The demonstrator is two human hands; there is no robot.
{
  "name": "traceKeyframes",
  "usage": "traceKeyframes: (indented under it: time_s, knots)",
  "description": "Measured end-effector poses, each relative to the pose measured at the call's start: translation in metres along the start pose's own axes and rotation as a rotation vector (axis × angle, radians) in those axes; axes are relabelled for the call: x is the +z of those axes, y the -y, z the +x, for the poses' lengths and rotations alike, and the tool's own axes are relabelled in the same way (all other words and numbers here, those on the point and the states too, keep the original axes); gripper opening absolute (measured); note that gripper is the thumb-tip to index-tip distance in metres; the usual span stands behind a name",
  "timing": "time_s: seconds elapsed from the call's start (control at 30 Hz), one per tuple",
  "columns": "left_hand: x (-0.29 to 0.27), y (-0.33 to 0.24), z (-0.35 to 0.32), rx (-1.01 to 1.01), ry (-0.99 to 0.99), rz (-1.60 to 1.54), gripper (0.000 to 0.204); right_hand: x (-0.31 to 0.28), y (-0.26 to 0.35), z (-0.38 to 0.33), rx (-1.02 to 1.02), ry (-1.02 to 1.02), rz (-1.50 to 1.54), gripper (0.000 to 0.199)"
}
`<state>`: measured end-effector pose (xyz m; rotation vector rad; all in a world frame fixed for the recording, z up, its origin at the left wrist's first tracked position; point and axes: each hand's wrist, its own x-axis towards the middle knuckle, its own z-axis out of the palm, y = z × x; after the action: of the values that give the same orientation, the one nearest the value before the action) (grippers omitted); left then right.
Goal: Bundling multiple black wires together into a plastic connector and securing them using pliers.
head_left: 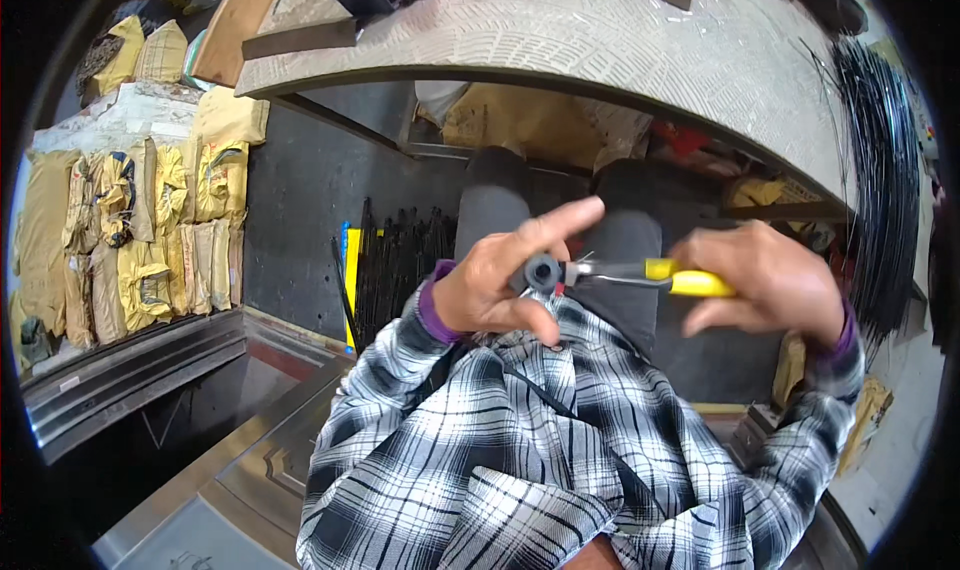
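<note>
- I am pinching a small dark ring-shaped part in my left hand, thumb underneath and fingers curled around it, with the index finger pointing out past it.
- My right hand is wrapping closed around the yellow handles of a pair of pliers, and the metal nose is reaching in to touch the ring's right side.
- The ring is sitting in front of my chest, above my lap, between the two hands and well below the workbench.
- I am judging the ring to be light and stiff, probably rubber or plastic; being small and round, it could roll out of a loose pinch, so holding it by the outer rim seems best, leaving the centre hole free.
- The pliers look rigid, and the yellow sleeves are giving a sure hold; the thin nose is the part to watch near my fingers.
- The workbench edge is curving overhead, well apart from the hands, so there is open room above my knees.
- A bundle of black rods is standing just to my left, and black wires are hanging at my right, near that elbow.
- Yellowish sacks are stacked further off on the left.
</note>
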<state>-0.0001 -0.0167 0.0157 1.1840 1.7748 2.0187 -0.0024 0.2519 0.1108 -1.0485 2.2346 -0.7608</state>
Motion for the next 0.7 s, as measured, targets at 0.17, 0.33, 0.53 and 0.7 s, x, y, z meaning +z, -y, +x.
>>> traceKeyframes:
  time_s: [0.17,0.33,0.53,0.7]
  knots:
    - [0.005,0.004,0.009,0.045,0.094,0.043,0.065,0.021,-0.031,0.005,0.272,0.262,1.254,0.067]
    - [0.015,0.004,0.008,-0.019,-0.105,0.178,0.051,0.04,-0.012,-0.002,-0.008,-0.31,-0.536,0.042]
    - [0.03,0.009,0.015,-0.053,-0.2,0.136,0.056,0.052,-0.019,-0.001,0.085,-0.583,-0.902,0.033]
    - [0.016,0.004,0.016,-0.057,-0.062,0.14,0.058,0.04,-0.021,-0.012,0.149,-0.214,-0.014,0.031]
